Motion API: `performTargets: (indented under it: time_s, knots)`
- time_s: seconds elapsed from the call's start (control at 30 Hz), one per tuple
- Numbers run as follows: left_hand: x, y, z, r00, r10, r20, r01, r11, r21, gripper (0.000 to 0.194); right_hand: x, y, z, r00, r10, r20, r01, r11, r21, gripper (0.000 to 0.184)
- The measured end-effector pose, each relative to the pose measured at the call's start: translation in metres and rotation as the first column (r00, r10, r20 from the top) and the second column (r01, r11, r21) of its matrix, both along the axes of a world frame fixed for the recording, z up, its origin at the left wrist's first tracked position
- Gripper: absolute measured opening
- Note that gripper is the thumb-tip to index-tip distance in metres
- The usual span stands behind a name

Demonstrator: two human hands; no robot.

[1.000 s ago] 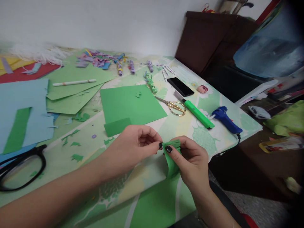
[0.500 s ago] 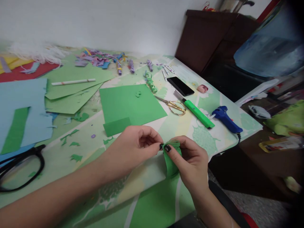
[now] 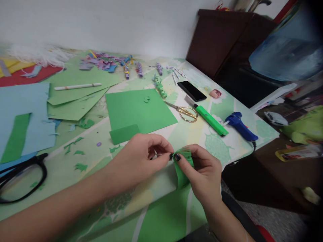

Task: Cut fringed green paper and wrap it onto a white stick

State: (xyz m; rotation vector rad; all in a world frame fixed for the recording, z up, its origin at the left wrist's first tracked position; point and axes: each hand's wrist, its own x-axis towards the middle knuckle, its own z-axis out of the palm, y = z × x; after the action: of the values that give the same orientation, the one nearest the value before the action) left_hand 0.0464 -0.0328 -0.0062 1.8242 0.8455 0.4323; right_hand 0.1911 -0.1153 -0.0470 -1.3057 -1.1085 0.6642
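Between thumb and fingers my right hand grips a fringed strip of green paper, its cut slits fanning out at the top and its plain part curling downward. My left hand pinches the strip's left edge, so both thumb tips almost meet there. Just beyond the hands lies a green paper sheet with a small curled scrap on it. A smaller green rectangle overlaps the sheet's near edge. Gold-handled scissors and a green utility knife rest to the right of the sheet.
A blue glue gun with a cord sits near the right table edge, and a black phone lies farther back. Black glasses, light-blue paper and green scraps spread across the left. Curled paper rolls stand toward the wall.
The fringe at the top of the green strip has spread slightly. Both hands keep nearly the same place and pinch.
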Motion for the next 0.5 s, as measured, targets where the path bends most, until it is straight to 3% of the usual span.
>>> performTargets:
  time_s: [0.2,0.5]
  knots:
    - [-0.0031,0.0004,0.0010,0.999,-0.012,-0.042,0.017,0.993,0.120,0.011,0.0002,-0.0012,-0.0001,1.000,0.002,0.008,-0.002,1.000,-0.005,0.007]
    - [-0.0036,0.0021,0.0032,0.995,-0.026,-0.096,0.039,0.990,0.132,0.017,-0.0004,-0.0011,-0.0030,0.997,-0.030,0.068,0.030,1.000,-0.006,0.007]
